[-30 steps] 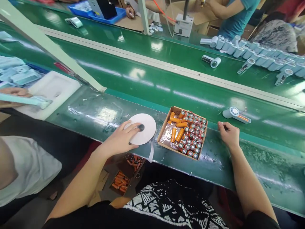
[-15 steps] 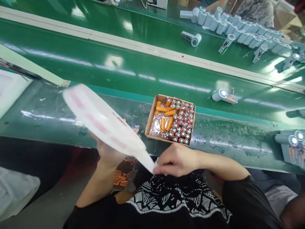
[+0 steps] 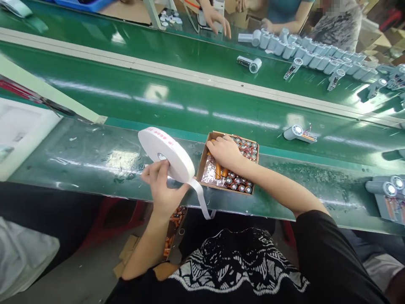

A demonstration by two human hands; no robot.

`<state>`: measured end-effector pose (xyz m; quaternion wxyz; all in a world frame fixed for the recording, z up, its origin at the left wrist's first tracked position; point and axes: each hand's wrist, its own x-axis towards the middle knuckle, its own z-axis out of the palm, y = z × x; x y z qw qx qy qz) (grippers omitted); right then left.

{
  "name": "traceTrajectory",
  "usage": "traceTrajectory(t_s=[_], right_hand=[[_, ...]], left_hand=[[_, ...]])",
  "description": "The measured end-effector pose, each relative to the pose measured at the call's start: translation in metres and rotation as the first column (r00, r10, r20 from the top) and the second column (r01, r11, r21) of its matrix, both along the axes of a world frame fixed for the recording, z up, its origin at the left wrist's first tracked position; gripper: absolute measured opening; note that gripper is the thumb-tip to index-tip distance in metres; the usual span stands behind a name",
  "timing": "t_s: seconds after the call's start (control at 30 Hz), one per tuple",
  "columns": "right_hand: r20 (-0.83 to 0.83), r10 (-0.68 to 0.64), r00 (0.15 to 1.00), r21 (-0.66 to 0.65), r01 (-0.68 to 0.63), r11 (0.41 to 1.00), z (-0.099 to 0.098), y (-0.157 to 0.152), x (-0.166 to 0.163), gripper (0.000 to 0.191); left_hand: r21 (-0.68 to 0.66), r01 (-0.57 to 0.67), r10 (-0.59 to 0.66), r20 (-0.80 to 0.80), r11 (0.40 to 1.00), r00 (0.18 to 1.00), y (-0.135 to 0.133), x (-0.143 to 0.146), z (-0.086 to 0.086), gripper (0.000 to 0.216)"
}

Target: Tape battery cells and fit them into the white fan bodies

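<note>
My left hand point(image 3: 161, 181) is closed on a large white roll of tape point(image 3: 186, 162), fingers at its core and red print along its edge. A loose white strip curls down from the roll past the bench edge. My right hand point(image 3: 226, 153) is inside a cardboard box point(image 3: 202, 169), over its upper left part. Its fingers are bent together and their tips are hidden among the cells, so what they grip I cannot make out. Orange wrapped battery cells point(image 3: 218, 170) lie loose beneath it. Several wired cells point(image 3: 242, 188) stand upright at the box's right side.
A green conveyor point(image 3: 177, 90) runs beyond the bench point(image 3: 104, 164). A grey device point(image 3: 292, 132) lies on it. Many grey cylindrical housings point(image 3: 316, 57) stand on the far side, near a co-worker's hand point(image 3: 217, 19). A pale post point(image 3: 79, 103) rises at left. More grey devices point(image 3: 384, 190) lie at right.
My right hand has let go of the tape's loose end and moved up into the box. The roll has swung right and turned, and its strip now hangs loose.
</note>
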<state>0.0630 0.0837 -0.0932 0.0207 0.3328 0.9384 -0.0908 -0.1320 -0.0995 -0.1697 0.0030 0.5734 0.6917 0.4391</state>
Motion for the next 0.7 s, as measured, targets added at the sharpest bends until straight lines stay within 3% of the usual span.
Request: traceTrajectory(t_s=[0.07, 0.1, 0.2, 0.27, 0.37, 0.5, 0.7], right_hand=[[-0.218, -0.075, 0.973, -0.168, 0.038, 0.985, 0.000, 0.004, 0.008, 0.020], [-0.383, -0.149, 0.912, -0.276, 0.041, 0.960, 0.003, 0.004, 0.016, 0.024], [-0.737, -0.423, 0.527, -0.542, -0.088, 0.836, 0.014, -0.007, 0.044, 0.044], [-0.784, -0.535, 0.314, -0.605, -0.193, 0.773, 0.020, -0.021, 0.059, 0.049], [-0.788, -0.601, 0.131, -0.614, -0.239, 0.752, 0.024, -0.045, 0.069, 0.046], [-0.797, -0.604, -0.003, -0.593, -0.187, 0.783, 0.024, -0.067, 0.073, 0.044], [-0.831, -0.556, -0.029, -0.551, -0.106, 0.828, 0.022, -0.073, 0.081, 0.053]], left_hand=[[0.083, -0.008, 0.017, -0.109, 0.997, 0.994, 0.000, 0.001, 0.003, 0.076], [0.115, -0.003, 0.021, -0.148, 0.993, 0.989, 0.000, 0.001, 0.004, 0.075], [0.145, 0.020, 0.015, -0.234, 0.989, 0.972, 0.000, 0.006, 0.007, 0.073], [0.153, 0.028, 0.016, -0.278, 0.988, 0.961, 0.001, 0.011, 0.007, 0.072], [0.169, 0.038, 0.019, -0.319, 0.985, 0.948, 0.004, 0.023, 0.008, 0.071], [0.167, 0.074, -0.015, -0.330, 0.983, 0.944, 0.009, 0.038, 0.015, 0.074], [0.158, 0.133, -0.066, -0.369, 0.978, 0.927, 0.012, 0.049, 0.025, 0.072]])
